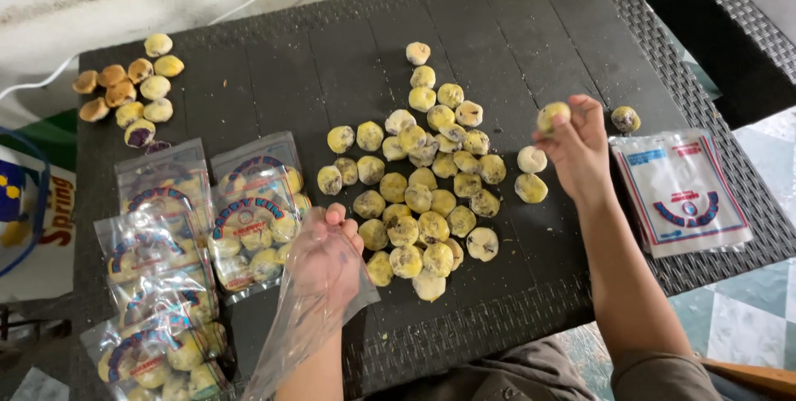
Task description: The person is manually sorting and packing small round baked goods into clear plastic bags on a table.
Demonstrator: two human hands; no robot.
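My left hand (325, 262) is pushed inside a clear empty plastic bag (308, 318) and holds it over the near part of the dark woven table (531, 28). My right hand (576, 145) is raised at the right and pinches one round yellow pastry (553, 116) between its fingertips. Between the hands lies a heap of several yellow pastries (419, 189) with dark purple specks. Two more pastries (531, 174) lie just left of my right hand.
Several filled printed bags (174, 252) lie at the left. A small group of browner pastries (133, 86) sits at the far left corner. A stack of flat empty printed bags (681, 192) lies at the right, one lone pastry (626, 119) behind it.
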